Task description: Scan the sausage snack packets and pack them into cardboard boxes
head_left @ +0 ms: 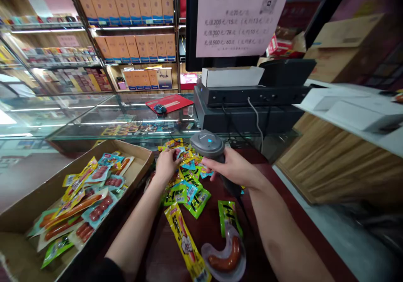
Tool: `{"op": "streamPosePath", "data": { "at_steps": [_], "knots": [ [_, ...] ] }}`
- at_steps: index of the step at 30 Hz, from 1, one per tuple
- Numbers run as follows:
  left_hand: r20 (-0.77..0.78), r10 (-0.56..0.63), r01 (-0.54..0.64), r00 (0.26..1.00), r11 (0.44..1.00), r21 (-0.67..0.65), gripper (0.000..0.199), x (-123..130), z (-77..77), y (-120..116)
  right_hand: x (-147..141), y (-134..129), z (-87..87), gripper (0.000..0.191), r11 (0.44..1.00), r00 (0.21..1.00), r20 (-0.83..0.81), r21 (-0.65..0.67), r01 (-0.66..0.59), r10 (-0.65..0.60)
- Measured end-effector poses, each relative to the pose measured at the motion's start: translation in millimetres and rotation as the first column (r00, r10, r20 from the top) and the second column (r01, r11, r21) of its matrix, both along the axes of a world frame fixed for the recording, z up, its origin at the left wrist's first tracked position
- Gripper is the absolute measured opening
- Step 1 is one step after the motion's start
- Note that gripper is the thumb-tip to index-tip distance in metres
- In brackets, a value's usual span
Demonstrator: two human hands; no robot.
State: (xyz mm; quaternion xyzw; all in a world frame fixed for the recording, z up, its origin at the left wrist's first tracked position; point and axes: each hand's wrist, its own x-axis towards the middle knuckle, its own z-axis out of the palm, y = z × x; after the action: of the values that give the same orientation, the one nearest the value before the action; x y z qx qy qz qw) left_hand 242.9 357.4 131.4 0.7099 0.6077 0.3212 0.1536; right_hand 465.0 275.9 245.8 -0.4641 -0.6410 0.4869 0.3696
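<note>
My right hand (231, 167) is wrapped round the handle of a grey barcode scanner (208, 142), its head over the snack pile. My left hand (168, 163) reaches into the far left part of the pile of small snack packets (192, 175), its fingers curled on a small pale packet (179, 151). Nearer me on the dark red table (198, 227) lie a long yellow sausage packet (185, 242), a green packet (229, 217) and a clear pack with a curved sausage (226, 256).
An open cardboard box (140, 158) with several sausage packs stands at the left. Behind are a glass counter (132, 135), a mouse (160, 109) on a red mat and a monitor with a paper sign (239, 17). A wooden cabinet (302, 160) is at the right.
</note>
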Motion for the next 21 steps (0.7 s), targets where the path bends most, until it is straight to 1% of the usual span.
{"op": "streamPosePath", "data": {
  "at_steps": [2,3,5,6,7,8,10,11,12,13,14,17,21],
  "knots": [
    [0.095,-0.048,0.050,0.994,0.999,-0.021,0.011,-7.4,1.4,1.7,0.7,0.9,-1.4,0.026,1.000,1.000,0.023,0.002,0.009,-0.009],
    [0.140,-0.056,0.063,0.989,0.997,-0.041,0.010,-10.6,2.4,2.5,0.6,1.3,-1.9,0.025,1.000,1.000,0.025,0.002,0.002,-0.002],
    [0.243,-0.042,0.064,0.969,0.994,-0.086,0.015,-15.6,5.2,4.5,-0.4,1.7,-2.9,0.025,1.000,1.000,0.019,0.000,-0.016,0.016],
    [0.319,-0.028,0.066,0.947,0.992,-0.109,0.019,-17.4,7.1,5.8,-1.3,1.8,-3.4,0.024,1.000,0.999,0.020,-0.003,-0.024,0.025],
    [0.417,-0.013,0.076,0.909,0.988,-0.134,0.022,-18.8,9.4,7.2,-2.3,1.7,-3.9,0.023,1.000,0.999,0.025,-0.007,-0.029,0.029],
    [0.528,0.003,0.097,0.849,0.982,-0.162,0.026,-19.8,12.0,8.5,-3.3,1.6,-4.3,0.022,1.000,0.999,0.036,-0.010,-0.027,0.028],
    [0.728,0.041,0.169,0.685,0.962,-0.213,0.035,-20.9,17.8,10.3,-5.3,1.0,-5.0,0.021,1.000,0.998,0.055,-0.013,-0.011,0.012],
    [0.796,0.068,0.202,0.602,0.951,-0.234,0.039,-21.1,20.7,10.6,-6.1,0.7,-5.1,0.022,1.000,0.998,0.062,-0.010,-0.006,0.006],
    [0.840,0.097,0.226,0.534,0.941,-0.252,0.042,-20.9,23.4,10.5,-6.8,0.4,-5.2,0.023,1.000,0.998,0.066,-0.006,-0.002,0.002],
    [0.866,0.120,0.245,0.485,0.932,-0.266,0.044,-20.5,25.6,10.0,-7.5,0.0,-5.2,0.024,1.000,0.998,0.068,-0.005,0.002,-0.002],
    [0.881,0.139,0.256,0.451,0.926,-0.278,0.045,-19.9,27.4,9.3,-8.3,-0.4,-5.1,0.025,1.000,0.998,0.069,-0.005,0.008,-0.008],
    [0.898,0.165,0.251,0.408,0.925,-0.284,0.048,-17.1,29.6,7.2,-11.8,-1.6,-5.3,0.024,1.000,0.997,0.072,0.006,0.021,-0.022],
    [0.903,0.122,0.233,0.411,0.944,-0.233,0.048,-13.1,29.9,5.3,-18.6,-3.2,-7.6,0.025,0.999,0.994,0.113,0.032,0.008,-0.012]
  ]
}}
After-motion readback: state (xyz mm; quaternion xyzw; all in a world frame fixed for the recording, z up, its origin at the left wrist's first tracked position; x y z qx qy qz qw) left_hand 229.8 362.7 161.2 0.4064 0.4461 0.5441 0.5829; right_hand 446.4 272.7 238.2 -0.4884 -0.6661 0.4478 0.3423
